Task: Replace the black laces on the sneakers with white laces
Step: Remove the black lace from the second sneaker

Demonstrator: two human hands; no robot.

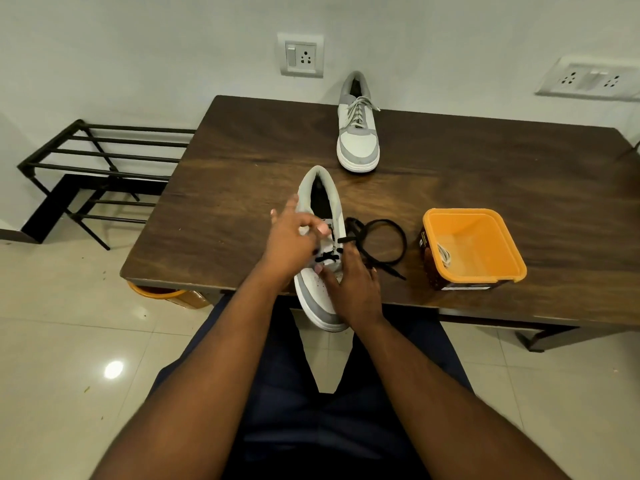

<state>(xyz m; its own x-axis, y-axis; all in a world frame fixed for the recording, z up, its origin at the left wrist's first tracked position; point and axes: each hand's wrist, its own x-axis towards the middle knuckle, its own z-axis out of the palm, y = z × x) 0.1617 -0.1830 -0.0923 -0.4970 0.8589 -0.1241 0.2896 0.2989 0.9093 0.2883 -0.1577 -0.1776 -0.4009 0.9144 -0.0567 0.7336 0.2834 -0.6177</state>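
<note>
Wooden table point(242, 161) edge: near sneaker point(323, 258) toe overhangs, both hands gripping.

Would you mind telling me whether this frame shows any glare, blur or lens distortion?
Head view: a bright glare spot on the floor tile; the left hand is slightly motion-blurred; wide-angle distortion bows the table edges and stretches the forearms; the far sneaker stays sharp.

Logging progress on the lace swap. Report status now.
Left hand and right hand both on near sneaker, working black lace, mostly pulled loose. Far sneaker already white-laced. White lace waits in tub. Nothing in the way.
</note>
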